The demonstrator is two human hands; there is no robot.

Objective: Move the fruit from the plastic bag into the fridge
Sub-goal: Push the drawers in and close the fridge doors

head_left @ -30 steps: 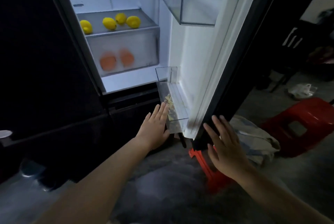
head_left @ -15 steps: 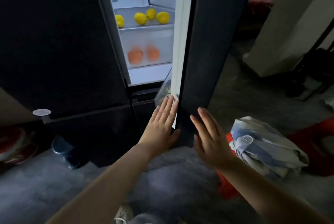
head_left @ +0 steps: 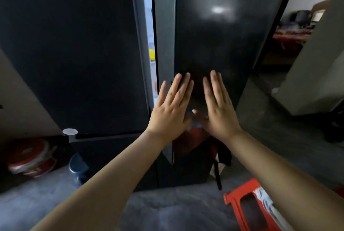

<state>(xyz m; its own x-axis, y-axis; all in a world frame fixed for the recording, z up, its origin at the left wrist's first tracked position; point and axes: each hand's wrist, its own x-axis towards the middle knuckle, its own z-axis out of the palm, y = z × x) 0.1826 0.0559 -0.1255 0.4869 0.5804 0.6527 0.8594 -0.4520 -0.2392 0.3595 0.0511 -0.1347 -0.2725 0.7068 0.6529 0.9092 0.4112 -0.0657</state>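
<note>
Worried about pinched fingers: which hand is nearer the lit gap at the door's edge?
Left. The left hand lies flat on the fridge door just beside the lit gap; the right hand presses the door farther right, away from it.

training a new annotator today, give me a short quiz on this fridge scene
1. True or false: the fridge door is fully shut.
2. What are the left hand and right hand doing? A) gripping a plastic bag B) lying flat, fingers straight, against the door C) each holding a fruit
3. Fill in: through the lit gap beside the door, a ___ fruit shows.

Key: 1 false, a lit gap remains; 2 B; 3 yellow.
</note>
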